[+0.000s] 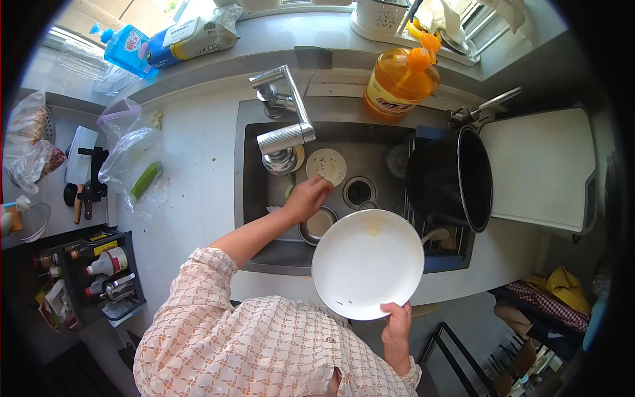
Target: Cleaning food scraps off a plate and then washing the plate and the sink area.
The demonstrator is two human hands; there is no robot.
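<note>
My right hand (397,322) grips the lower rim of a large white plate (367,263), tilted over the sink's front edge. A yellowish stain and small green bits mark the plate. My left hand (311,196) is over the sink (377,134), its fingertips at the lower edge of a small light dish with dark specks (326,165); whether they grip anything is hidden. Below that hand sits a round metal bowl (319,224). A drain (359,192) lies to the right of the dish. The chrome faucet (285,139) reaches over the sink's left part.
A black pot (451,178) stands on the sink's right side, beside a pale cutting board (538,168). An orange pump bottle (399,84) stands behind the sink. On the left counter are a green vegetable in a plastic bag (147,179) and knives (82,198).
</note>
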